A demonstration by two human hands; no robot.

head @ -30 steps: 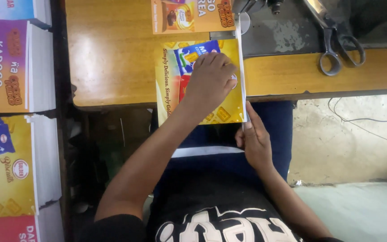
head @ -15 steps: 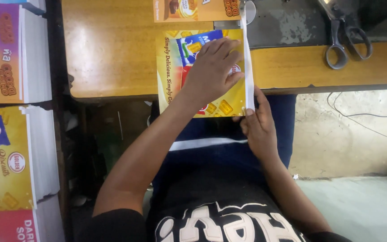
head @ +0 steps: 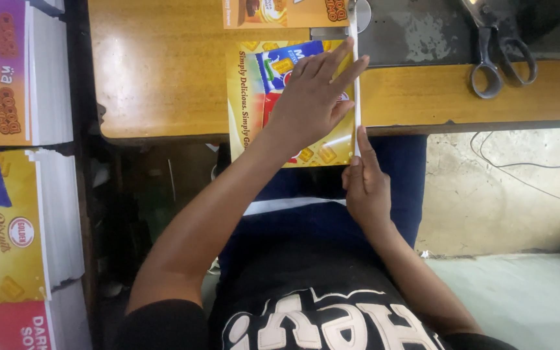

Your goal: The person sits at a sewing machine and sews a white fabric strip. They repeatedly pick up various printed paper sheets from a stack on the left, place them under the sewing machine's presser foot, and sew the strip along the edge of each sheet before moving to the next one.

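Observation:
A yellow printed sheet (head: 247, 97) with biscuit pictures lies on the wooden table (head: 163, 71), its near end hanging over the table's front edge. My left hand (head: 309, 100) lies flat on the sheet's middle, fingers spread, fingertips reaching the white folded strip (head: 357, 84) along its right side. My right hand (head: 365, 188) is at the sheet's near right corner. Its fingers are curled there and the index finger is laid along the white strip.
A second printed sheet (head: 280, 13) lies at the table's far edge. Scissors (head: 497, 55) rest at the far right beside a grey metal plate (head: 422, 32). Tall stacks of printed sheets (head: 8, 227) stand on the left. A thin cable (head: 526, 175) runs over the floor.
My left hand has stretched its fingers out toward the white strip. My right hand has stayed at the near corner, and the view has shifted slightly.

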